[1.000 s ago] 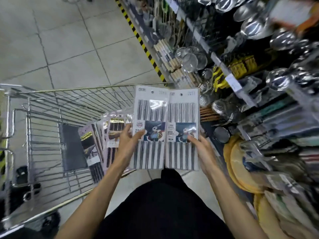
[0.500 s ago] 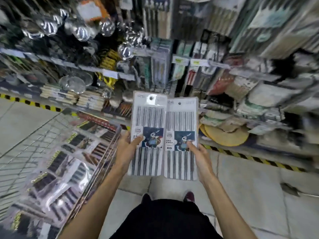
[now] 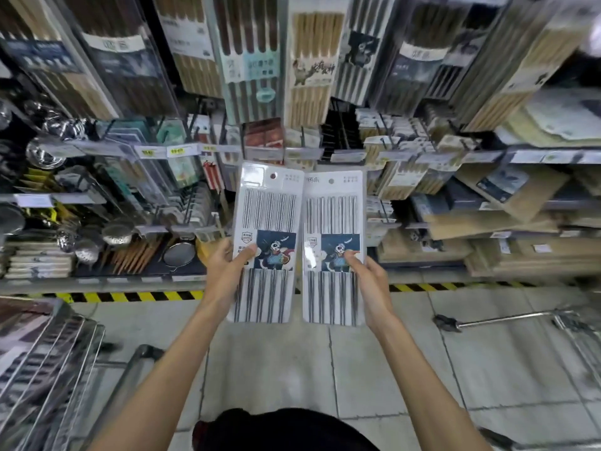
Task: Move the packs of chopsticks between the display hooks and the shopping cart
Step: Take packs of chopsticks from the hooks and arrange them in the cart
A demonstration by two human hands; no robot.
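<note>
I hold two white packs of steel chopsticks upright, side by side, in front of the shelving. My left hand (image 3: pixel 224 271) grips the left pack (image 3: pixel 268 219) at its left edge near the panda picture. My right hand (image 3: pixel 369 278) grips the right pack (image 3: pixel 331 216) at its right edge. Each pack has a hang hole at the top. Behind and above them hang many other chopstick packs on display hooks (image 3: pixel 312 144). The wire shopping cart (image 3: pixel 48 362) stands at the lower left, with dark packs blurred inside.
Shelves to the left carry steel ladles and strainers (image 3: pixel 113 236); wooden boards (image 3: pixel 507 222) are stacked on the right. A yellow-black floor stripe (image 3: pixel 130 296) runs under the shelf. Part of another cart (image 3: pixel 572 323) shows at the right, above the tiled floor.
The view has swung from the cart round to face the shelving. Both hands kept their packs and raised them toward the hooks; the cart has slid to the lower left.
</note>
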